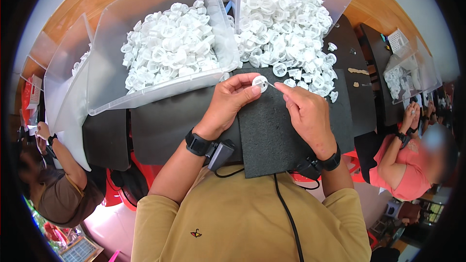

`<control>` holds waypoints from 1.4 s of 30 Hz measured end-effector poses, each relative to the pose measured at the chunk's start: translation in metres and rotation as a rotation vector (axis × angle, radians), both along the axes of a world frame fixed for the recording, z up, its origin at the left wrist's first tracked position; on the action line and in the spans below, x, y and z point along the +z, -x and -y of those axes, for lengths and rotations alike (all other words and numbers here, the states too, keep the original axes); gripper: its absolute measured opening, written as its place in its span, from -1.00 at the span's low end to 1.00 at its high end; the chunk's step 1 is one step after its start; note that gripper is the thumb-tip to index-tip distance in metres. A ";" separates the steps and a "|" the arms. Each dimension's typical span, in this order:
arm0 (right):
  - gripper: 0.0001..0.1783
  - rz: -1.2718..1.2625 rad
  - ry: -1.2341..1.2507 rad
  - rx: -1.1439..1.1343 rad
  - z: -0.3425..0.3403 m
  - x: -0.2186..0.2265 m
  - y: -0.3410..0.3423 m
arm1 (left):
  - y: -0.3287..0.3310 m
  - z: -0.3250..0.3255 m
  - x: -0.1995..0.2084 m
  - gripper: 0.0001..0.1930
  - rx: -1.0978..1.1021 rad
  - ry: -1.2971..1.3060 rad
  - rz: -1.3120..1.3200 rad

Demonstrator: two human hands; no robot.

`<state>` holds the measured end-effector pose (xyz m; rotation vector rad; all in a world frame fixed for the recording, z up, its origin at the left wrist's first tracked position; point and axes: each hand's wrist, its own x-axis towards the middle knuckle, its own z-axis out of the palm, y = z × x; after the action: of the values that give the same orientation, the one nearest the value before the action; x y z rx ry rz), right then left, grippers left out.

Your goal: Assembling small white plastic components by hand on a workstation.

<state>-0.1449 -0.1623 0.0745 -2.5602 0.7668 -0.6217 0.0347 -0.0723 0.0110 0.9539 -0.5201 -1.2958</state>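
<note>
A round white plastic part (260,82) with openings in its middle is pinched between the thumb and fingers of my left hand (233,99). My right hand (308,114) is closed around a thin, pointed metal tool (271,85), whose tip meets or nearly meets the part; its handle is hidden in my fingers. Both hands are above a dark foam mat (267,140). Just beyond them, a loose heap of similar white parts (306,43) spills onto the mat from a tipped clear bin.
Left of the heap, a large clear plastic bin (160,98) holds many white parts. A black cable (286,213) hangs down my front. One person (73,174) works at left, another (403,165) at right beside a clear bin (424,75). Small scraps (358,71) lie on the dark table.
</note>
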 end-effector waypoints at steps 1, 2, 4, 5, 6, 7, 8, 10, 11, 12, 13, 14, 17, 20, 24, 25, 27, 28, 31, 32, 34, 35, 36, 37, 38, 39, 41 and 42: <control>-0.64 0.005 -0.017 0.000 -0.001 -0.001 0.000 | 0.000 0.000 0.000 -0.64 -0.006 0.003 -0.014; -0.64 0.006 -0.017 -0.001 -0.001 -0.002 -0.001 | 0.000 -0.001 -0.001 -0.65 -0.012 0.006 -0.027; -0.69 0.038 0.000 0.016 -0.001 -0.006 -0.001 | 0.000 -0.001 -0.001 -0.66 -0.013 0.012 -0.030; -0.69 0.038 0.000 0.015 -0.001 -0.005 -0.001 | 0.000 -0.001 -0.001 -0.67 -0.014 0.018 -0.034; -0.68 0.036 0.003 0.018 -0.002 -0.005 -0.001 | 0.001 0.000 -0.001 -0.67 -0.014 0.019 -0.034; -0.67 0.033 0.005 0.022 -0.002 -0.005 -0.001 | 0.001 -0.001 -0.002 -0.68 -0.010 0.028 -0.041; -0.67 0.033 0.005 0.022 -0.002 -0.006 -0.001 | 0.001 -0.001 -0.003 -0.68 -0.006 0.037 -0.048; -0.64 0.038 0.013 0.031 -0.002 -0.008 -0.001 | 0.002 -0.001 -0.005 -0.69 0.003 0.042 -0.057; -0.64 0.037 0.013 0.032 -0.003 -0.008 -0.001 | 0.002 -0.001 -0.006 -0.69 0.012 0.047 -0.067; -0.64 0.032 0.018 0.035 -0.003 -0.009 -0.001 | 0.002 -0.001 -0.006 -0.69 0.013 0.047 -0.067; -0.63 0.026 0.024 0.037 -0.003 -0.009 -0.001 | 0.002 -0.001 -0.006 -0.69 0.017 0.044 -0.081; -0.63 0.025 0.024 0.035 -0.004 -0.010 -0.002 | 0.003 -0.001 -0.006 -0.69 0.021 0.041 -0.094; -0.62 -0.029 0.067 0.058 -0.007 -0.011 -0.004 | 0.004 -0.001 -0.006 -0.70 0.027 0.047 -0.055; -0.65 -0.095 0.098 0.026 -0.007 -0.006 -0.003 | 0.003 0.000 -0.010 -0.71 0.023 0.052 -0.022; -0.67 0.031 -0.046 0.063 0.004 -0.001 0.001 | 0.001 -0.002 -0.001 -0.71 0.030 0.032 -0.051; -0.68 0.108 -0.106 0.038 0.007 -0.001 0.000 | 0.001 -0.002 0.000 -0.72 0.010 0.024 -0.043; -0.69 0.176 -0.190 0.035 0.010 0.006 -0.008 | 0.000 -0.002 0.000 -0.71 -0.008 0.015 -0.034; -0.69 0.244 -0.273 0.026 0.011 0.010 -0.012 | 0.000 -0.001 0.001 -0.71 -0.047 0.014 0.041; -0.74 0.241 -0.544 0.077 0.016 -0.014 -0.019 | 0.000 -0.002 0.000 -0.69 -0.087 0.044 0.137; -0.76 0.241 -0.729 0.091 0.015 -0.016 -0.022 | 0.000 -0.003 0.000 -0.69 -0.086 0.074 0.156; -0.80 0.233 -0.856 0.081 0.016 -0.013 -0.022 | 0.000 -0.002 0.001 -0.69 -0.073 0.073 0.118; -0.81 0.273 -0.954 0.064 0.016 -0.016 -0.022 | 0.001 -0.002 0.002 -0.68 -0.062 0.072 0.078; -0.82 0.313 -1.052 0.045 0.016 -0.020 -0.021 | 0.003 -0.001 0.003 -0.68 -0.061 0.072 0.078; -0.82 0.313 -1.052 0.044 0.016 -0.022 -0.021 | 0.005 -0.001 0.004 -0.68 -0.039 0.108 0.111; -0.83 0.362 -1.129 0.051 0.016 -0.025 -0.022 | 0.006 0.000 0.005 -0.67 -0.017 0.145 0.143; -0.83 0.412 -1.205 0.058 0.015 -0.026 -0.022 | 0.005 0.000 0.003 -0.67 -0.019 0.145 0.141; -0.83 0.399 -1.161 0.042 0.012 -0.026 -0.025 | 0.003 0.000 -0.002 -0.66 -0.017 0.102 0.108; -0.82 0.387 -1.114 0.025 0.011 -0.025 -0.025 | 0.003 0.000 -0.003 -0.66 -0.017 0.101 0.107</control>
<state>-0.1195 -0.1734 0.0498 -1.3804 0.6636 -0.4571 0.0318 -0.0727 0.0076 0.9396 -0.6714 -1.2270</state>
